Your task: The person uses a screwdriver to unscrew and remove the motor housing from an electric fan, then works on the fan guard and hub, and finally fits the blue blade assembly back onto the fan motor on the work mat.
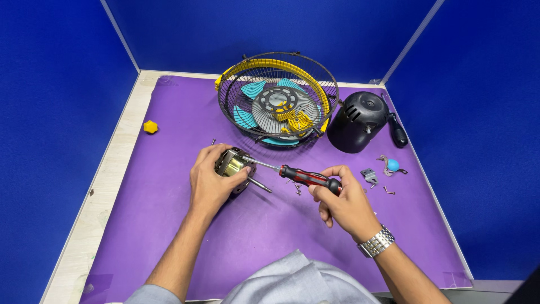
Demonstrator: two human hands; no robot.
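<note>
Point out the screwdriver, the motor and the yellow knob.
screwdriver (306, 178): head view, on its red and black handle.
motor (232, 164): head view, on its brass-coloured body beside the left hand's fingers.
yellow knob (150, 126): head view, on its top.

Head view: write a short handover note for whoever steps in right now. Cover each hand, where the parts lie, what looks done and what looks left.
Left hand: grips the fan motor on the purple mat, shaft pointing right.
Right hand: holds the red-and-black screwdriver, tip at the motor's top.
Parts: wire guard with blades at the back; black motor housing to its right; yellow knob at the left; bracket, blue-tipped piece and loose screws to the right.
Done: motor is out of its housing, some screws are out.
Left: the screw under the tip; whether it is tight I cannot tell.
</note>
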